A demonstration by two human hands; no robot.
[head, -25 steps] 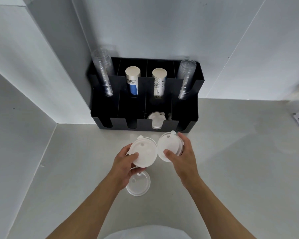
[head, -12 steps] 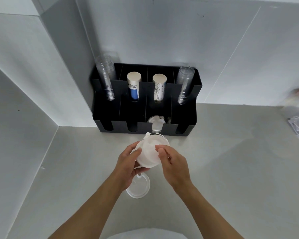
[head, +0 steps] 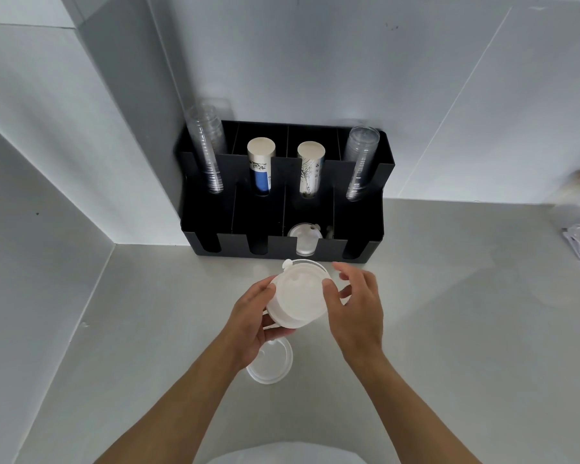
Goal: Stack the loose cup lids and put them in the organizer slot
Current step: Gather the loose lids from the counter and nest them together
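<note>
I've got the lid stack [head: 298, 294] gripped in my left hand [head: 248, 321], held above the counter [head: 449, 329] just in front of the black organizer [head: 208, 209]. Right hand [head: 357, 308] is open, thumb touching the stack's edge. One loose lid [head: 270, 365] lies on the counter below; another lid [head: 304, 237] sits in the organizer's third front slot.

No legible text anywhere. Paper cup stack with blue band [head: 261, 165] in the black organizer [head: 365, 226] at the counter's back edge has a dark printed pattern, too small to read. Second paper cup stack [head: 310, 169] beside it carries a dark line print, no readable letters. No labels, brands or numbers can be made out.
</note>
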